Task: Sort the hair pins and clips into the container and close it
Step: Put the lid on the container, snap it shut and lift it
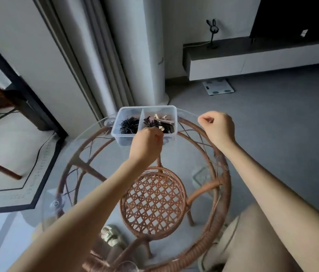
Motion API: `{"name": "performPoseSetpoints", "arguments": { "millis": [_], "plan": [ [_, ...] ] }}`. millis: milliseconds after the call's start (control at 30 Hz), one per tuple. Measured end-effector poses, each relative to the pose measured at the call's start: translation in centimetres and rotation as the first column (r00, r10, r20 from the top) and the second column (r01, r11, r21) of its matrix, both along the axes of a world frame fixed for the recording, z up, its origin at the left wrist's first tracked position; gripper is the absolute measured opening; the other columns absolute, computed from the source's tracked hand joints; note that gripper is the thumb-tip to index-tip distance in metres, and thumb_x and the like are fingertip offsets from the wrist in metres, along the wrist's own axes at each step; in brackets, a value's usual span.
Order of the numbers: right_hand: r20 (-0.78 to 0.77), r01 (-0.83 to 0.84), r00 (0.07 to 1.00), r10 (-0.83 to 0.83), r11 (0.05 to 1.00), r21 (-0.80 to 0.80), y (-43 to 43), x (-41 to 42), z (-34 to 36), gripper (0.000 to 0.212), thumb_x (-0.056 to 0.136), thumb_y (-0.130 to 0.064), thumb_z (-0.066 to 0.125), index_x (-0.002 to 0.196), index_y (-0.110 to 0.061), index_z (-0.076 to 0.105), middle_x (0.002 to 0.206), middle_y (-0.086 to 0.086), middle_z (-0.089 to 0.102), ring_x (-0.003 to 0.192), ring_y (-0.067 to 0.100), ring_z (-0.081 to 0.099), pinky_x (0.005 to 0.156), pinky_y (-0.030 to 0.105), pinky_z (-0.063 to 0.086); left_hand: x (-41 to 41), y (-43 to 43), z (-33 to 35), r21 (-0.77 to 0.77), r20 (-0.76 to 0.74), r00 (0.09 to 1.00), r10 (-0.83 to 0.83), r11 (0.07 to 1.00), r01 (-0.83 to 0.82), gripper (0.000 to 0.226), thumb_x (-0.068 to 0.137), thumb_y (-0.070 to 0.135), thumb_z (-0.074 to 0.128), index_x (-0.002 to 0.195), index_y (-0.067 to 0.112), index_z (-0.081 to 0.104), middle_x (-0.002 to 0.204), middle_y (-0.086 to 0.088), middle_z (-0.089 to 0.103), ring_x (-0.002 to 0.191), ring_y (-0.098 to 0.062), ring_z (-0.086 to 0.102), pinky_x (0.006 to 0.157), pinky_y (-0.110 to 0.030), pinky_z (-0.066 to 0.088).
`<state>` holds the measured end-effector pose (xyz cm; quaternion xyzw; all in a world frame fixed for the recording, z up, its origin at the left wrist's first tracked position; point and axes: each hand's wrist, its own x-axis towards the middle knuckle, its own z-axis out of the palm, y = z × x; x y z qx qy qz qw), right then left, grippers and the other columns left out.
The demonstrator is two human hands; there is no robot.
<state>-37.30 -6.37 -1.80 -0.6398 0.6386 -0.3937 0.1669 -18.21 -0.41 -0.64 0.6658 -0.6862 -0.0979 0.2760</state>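
A clear two-part container (124, 141) stands at the far edge of the round glass table. Black hair pins (128, 125) fill its left compartment and hair clips (162, 121) lie in its right one. My left hand (147, 143) hovers over the front rim of the right compartment with its fingers curled down, seemingly pinching a small clip that the fingers hide. To the right of the container, my right hand (218, 125) is raised above the table edge, thumb and forefinger pinched together on what looks like a thin hair pin.
The glass top (96, 173) rests on a rattan frame (221, 193) with a woven lower shelf (152, 203). A clear flat rectangle (202, 176), possibly the lid, lies on the glass at the right. A chair stands at the left and a low TV bench at the back right.
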Motion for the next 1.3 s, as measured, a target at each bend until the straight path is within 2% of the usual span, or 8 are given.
{"name": "performPoseSetpoints", "arguments": {
  "millis": [200,333,433,600,800,1000,1200,1300],
  "plan": [
    [0.198,0.146,0.955,-0.221,0.930,0.338,-0.2,-15.4,-8.6,0.013,0.076,-0.018,0.071,0.084,-0.007,0.074,0.085,0.011,0.072,0.081,0.023,0.064,0.070,0.032,0.046,-13.2,-3.5,-2.5,-0.017,0.095,0.935,-0.342,0.938,0.345,0.022,0.085,0.015,0.056,0.102,0.014,0.069,0.107,-0.009,0.068,0.091,-0.027,0.065,0.081,-0.030,0.050],
    [0.168,0.077,0.966,-0.194,0.843,0.533,-0.3,-20.5,-16.2,0.011,0.075,-0.016,0.073,0.077,-0.005,0.072,0.075,0.008,0.069,0.071,0.018,0.060,0.059,0.025,0.037,-18.4,-7.3,-4.4,0.085,0.288,0.817,-0.499,0.864,0.497,0.029,0.089,0.026,0.052,0.116,0.018,0.062,0.119,-0.005,0.064,0.111,-0.026,0.056,0.095,-0.032,0.042],
    [0.088,0.076,0.982,-0.170,0.766,0.638,-1.3,-22.4,-22.7,0.027,0.074,-0.019,0.072,0.069,0.007,0.065,0.076,0.026,0.066,0.070,0.021,0.062,0.059,0.031,0.040,-21.2,-11.5,-6.2,0.239,0.413,0.719,-0.560,0.828,0.507,0.034,0.091,0.031,0.047,0.123,0.021,0.056,0.125,-0.005,0.060,0.116,-0.025,0.052,0.101,-0.037,0.040],
    [0.011,0.070,0.993,-0.120,0.649,0.757,-3.7,-22.8,-31.9,0.050,0.076,-0.026,0.070,0.045,-0.014,0.032,0.047,0.000,0.035,0.049,0.016,0.039,0.042,0.027,0.020,-26.1,-19.2,-10.6,0.533,0.654,0.370,-0.659,0.749,0.393,0.045,0.095,0.039,0.036,0.139,0.026,0.035,0.138,-0.006,0.048,0.126,-0.029,0.044,0.105,-0.041,0.037],
    [0.048,0.084,0.973,-0.228,0.538,0.838,-6.6,-22.3,-41.7,0.028,0.079,-0.033,0.068,0.091,-0.010,0.057,0.086,0.006,0.063,0.090,0.027,0.064,0.064,0.028,0.041,-29.0,-25.2,-17.6,0.777,0.584,0.039,-0.811,0.572,0.263,0.047,0.098,0.035,0.031,0.144,0.027,0.024,0.148,-0.003,0.034,0.137,-0.024,0.029,0.112,-0.038,0.028],
    [-0.070,0.184,0.967,-0.244,0.485,0.855,-10.5,-22.3,-50.2,0.052,0.081,-0.037,0.066,0.120,-0.007,0.049,0.122,0.012,0.057,0.114,0.033,0.052,0.087,0.034,0.045,-29.9,-28.8,-18.7,0.844,0.522,0.146,-0.840,0.534,0.054,0.045,0.097,0.041,0.034,0.139,0.029,0.032,0.145,0.005,0.038,0.135,-0.017,0.032,0.107,-0.031,0.028],
    [-0.299,0.319,0.946,-0.123,0.495,0.808,-12.5,-20.5,-53.0,0.040,0.074,-0.036,0.071,0.104,-0.010,0.062,0.107,0.007,0.067,0.102,0.026,0.062,0.078,0.029,0.049,-30.9,-28.9,-18.5,0.833,0.520,0.171,-0.837,0.541,0.116,0.046,0.095,0.046,0.031,0.139,0.033,0.031,0.142,0.009,0.041,0.133,-0.014,0.034,0.106,-0.030,0.028],
    [-0.256,0.266,0.963,-0.081,0.415,0.870,-12.6,-20.2,-52.5,0.042,0.073,-0.045,0.070,0.102,-0.015,0.066,0.106,0.004,0.069,0.102,0.023,0.064,0.077,0.025,0.048,-31.0,-29.1,-18.4,0.831,0.531,0.163,-0.831,0.549,0.093,0.046,0.096,0.045,0.032,0.140,0.031,0.030,0.143,0.008,0.040,0.134,-0.016,0.034,0.106,-0.030,0.028]
  ]
}}
